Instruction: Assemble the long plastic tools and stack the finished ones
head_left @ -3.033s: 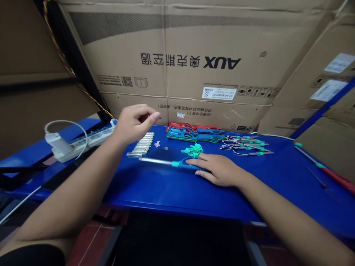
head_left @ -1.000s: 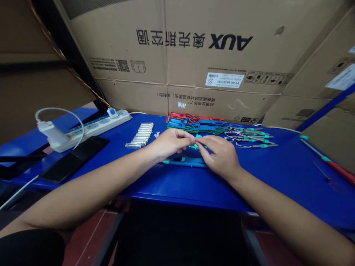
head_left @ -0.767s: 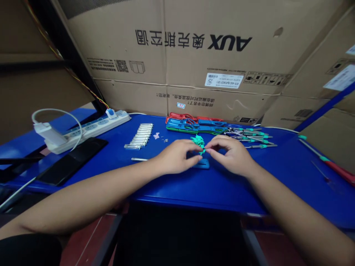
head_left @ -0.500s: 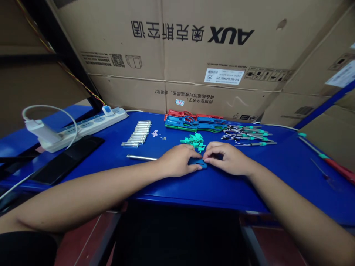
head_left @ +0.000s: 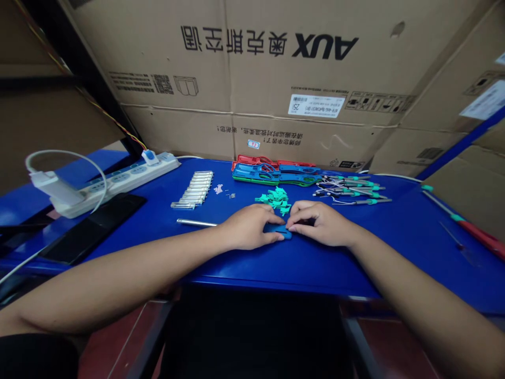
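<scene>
A blue plastic casing piece (head_left: 282, 230) with a dark slot lies low over the table. My left hand (head_left: 250, 227) grips it from the left, thumb along its near edge and fingers on the far side. At the piece's right end, my right hand (head_left: 315, 223) has thumb and fingertips pinched together; whatever may be between them is too small to see. Just beyond the hands sits a heap of small green plastic parts (head_left: 276, 197). A silver metal rod (head_left: 196, 222) lies left of my left hand, one end disappearing behind it.
Stacked red, blue and green plastic casings (head_left: 276, 173) lie against the cardboard (head_left: 252, 79). Right of them are grey rods with wires (head_left: 355, 189). Clear tubes (head_left: 195, 189), a black phone-like slab (head_left: 94, 226) and a power strip (head_left: 130, 179) occupy the left. A red-handled rod (head_left: 457, 217) lies far right.
The camera view has shifted slightly. Both hands stay at the blue casing piece, with a little more of its slotted surface showing between them.
</scene>
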{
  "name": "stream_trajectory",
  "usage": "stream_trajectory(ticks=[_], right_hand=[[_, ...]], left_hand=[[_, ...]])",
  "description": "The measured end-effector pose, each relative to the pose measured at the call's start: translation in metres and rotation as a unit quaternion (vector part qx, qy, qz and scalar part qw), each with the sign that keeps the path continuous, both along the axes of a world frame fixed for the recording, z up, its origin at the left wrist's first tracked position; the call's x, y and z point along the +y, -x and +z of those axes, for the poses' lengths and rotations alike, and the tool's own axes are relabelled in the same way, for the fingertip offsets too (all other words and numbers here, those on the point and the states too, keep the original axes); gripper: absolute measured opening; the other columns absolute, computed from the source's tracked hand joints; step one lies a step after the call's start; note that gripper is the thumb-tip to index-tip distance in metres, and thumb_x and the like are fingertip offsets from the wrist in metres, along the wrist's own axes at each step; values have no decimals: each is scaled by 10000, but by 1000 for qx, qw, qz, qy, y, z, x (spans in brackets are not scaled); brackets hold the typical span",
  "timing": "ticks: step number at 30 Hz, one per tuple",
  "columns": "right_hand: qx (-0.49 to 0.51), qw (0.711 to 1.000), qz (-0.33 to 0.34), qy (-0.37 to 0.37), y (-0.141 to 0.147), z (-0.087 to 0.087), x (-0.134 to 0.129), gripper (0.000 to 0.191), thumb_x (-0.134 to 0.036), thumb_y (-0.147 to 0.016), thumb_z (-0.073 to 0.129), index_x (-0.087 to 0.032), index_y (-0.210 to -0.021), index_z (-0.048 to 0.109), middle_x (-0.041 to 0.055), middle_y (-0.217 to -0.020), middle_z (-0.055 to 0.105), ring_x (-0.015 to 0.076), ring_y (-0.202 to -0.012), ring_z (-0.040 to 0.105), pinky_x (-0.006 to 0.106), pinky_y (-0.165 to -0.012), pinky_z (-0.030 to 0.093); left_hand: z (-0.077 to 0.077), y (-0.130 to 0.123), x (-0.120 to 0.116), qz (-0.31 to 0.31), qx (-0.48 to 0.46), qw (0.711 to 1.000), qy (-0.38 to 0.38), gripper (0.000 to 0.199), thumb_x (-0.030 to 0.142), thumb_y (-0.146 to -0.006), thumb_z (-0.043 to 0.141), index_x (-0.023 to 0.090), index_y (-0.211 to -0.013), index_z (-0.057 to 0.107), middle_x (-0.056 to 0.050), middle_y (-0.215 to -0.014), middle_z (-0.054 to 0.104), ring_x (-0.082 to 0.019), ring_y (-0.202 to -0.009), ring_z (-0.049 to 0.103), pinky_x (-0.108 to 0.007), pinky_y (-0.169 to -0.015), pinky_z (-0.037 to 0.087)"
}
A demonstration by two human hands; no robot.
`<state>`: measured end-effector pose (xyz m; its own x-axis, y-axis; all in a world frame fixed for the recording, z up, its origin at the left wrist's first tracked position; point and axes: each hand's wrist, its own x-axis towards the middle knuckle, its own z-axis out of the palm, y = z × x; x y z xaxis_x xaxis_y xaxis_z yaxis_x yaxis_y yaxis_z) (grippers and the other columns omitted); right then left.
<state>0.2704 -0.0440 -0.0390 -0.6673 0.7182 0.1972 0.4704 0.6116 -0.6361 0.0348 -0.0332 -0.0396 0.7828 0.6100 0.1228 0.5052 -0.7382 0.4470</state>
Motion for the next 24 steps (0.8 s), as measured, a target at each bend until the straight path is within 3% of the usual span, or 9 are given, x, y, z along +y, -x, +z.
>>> stream_trajectory(ticks=[10,15,20,24], right_hand=[[-19,999,0,-28,1,2,0,120,-196,-892,641,-191,-897,761,33,-872,655,140,-797,632,280,-734,499],[-50,994,18,-93,-1,3,-5,172,-196,-923,606,-197,-962,773,48,-910,689,152,-831,652,291,-759,504],[-79,982,8,-170,-5,9,-11,279,-215,-941,581,-216,-1184,719,75,-1029,696,184,-919,652,327,-814,511],[-104,974,17,-203,-6,9,-15,259,-209,-956,544,-201,-1121,744,80,-997,697,187,-896,646,329,-794,503]], left_hand=[[-1,0,0,0,-7,1000,1,348,427,-891,674,226,-1170,723,-57,-994,670,-214,-969,626,-332,-869,496],[-1,1,0,1,-3,1000,3,358,432,-894,669,226,-1183,717,-58,-994,675,-221,-977,633,-342,-880,500],[0,4,0,4,-1,1000,4,350,426,-893,668,228,-1178,715,-61,-1038,686,-228,-1001,639,-357,-913,498],[1,5,0,5,1,1000,10,357,429,-893,666,231,-1187,706,-62,-1051,685,-231,-1021,633,-362,-929,495]])
